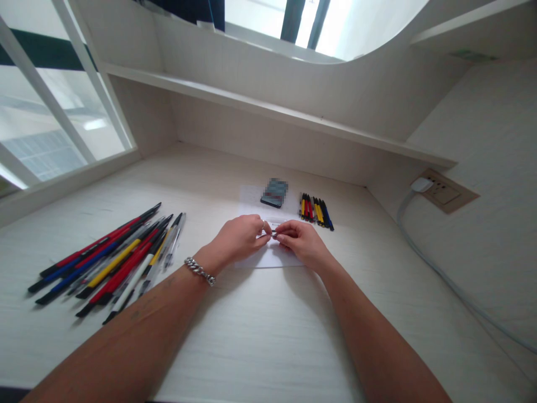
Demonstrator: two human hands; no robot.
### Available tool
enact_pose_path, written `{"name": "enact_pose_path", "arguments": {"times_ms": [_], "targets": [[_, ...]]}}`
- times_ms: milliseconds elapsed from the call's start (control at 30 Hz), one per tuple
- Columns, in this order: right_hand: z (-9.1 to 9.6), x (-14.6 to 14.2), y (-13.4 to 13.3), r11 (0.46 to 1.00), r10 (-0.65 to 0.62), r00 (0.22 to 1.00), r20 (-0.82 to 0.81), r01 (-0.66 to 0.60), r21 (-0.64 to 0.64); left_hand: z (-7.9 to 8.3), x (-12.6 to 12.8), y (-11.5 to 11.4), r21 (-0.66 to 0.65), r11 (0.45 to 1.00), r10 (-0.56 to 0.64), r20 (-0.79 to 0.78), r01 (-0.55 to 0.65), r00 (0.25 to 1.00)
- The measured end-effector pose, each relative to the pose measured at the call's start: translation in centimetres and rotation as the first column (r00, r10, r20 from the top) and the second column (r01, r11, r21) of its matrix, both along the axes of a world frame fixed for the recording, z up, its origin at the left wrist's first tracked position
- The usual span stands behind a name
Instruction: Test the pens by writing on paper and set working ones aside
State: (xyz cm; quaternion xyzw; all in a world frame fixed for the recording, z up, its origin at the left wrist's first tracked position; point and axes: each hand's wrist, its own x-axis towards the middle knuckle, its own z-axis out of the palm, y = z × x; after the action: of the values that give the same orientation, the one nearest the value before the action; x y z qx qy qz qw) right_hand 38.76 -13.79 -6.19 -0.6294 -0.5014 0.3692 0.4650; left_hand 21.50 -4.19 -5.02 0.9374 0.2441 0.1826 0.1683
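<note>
My left hand [241, 238] and my right hand [301, 242] meet over a white sheet of paper [268, 254] in the middle of the desk. Both are closed in a pinch on a small thin object [273, 233] between the fingertips; it looks like a slim pen part, too small to name. A silver chain bracelet [200, 271] sits on my left wrist. A large heap of several red, blue, yellow and black pens [111, 260] lies to the left. A neat row of several pens [316, 211] lies behind my right hand.
A blurred dark phone-like object [274, 193] rests on the paper's far end. A white shelf [268, 112] runs above the desk's back. On the right wall a plug sits in a socket [436, 190], its grey cable [444, 277] trailing along the wall. Windows stand at left.
</note>
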Motion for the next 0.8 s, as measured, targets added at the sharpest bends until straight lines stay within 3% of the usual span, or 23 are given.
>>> {"name": "enact_pose_path", "arguments": {"times_ms": [167,333,467,633,800], "targets": [[-0.3,0.5,-0.1,0.975,-0.163,0.904,0.396,0.087,0.202,-0.2,-0.3,0.8,-0.081,0.996,0.039,0.005,-0.038,0.999],[-1.3,0.5,0.2,0.979,-0.144,0.81,0.568,0.035,0.199,-0.4,-0.3,1.0,-0.119,0.993,0.017,0.011,-0.015,1.0],[-1.5,0.5,0.2,0.979,-0.153,0.773,0.615,0.035,0.2,-0.3,-0.3,0.9,-0.121,0.993,0.009,0.021,-0.006,1.0],[-0.9,0.2,0.0,0.954,-0.117,0.824,0.554,-0.063,0.294,-0.3,-0.3,0.8,-0.147,0.989,-0.017,0.067,0.026,0.998],[-0.4,-0.6,0.1,0.952,-0.063,0.82,0.569,-0.122,0.281,-0.2,-0.1,0.5,-0.258,0.962,-0.064,0.101,0.088,0.993]]}}
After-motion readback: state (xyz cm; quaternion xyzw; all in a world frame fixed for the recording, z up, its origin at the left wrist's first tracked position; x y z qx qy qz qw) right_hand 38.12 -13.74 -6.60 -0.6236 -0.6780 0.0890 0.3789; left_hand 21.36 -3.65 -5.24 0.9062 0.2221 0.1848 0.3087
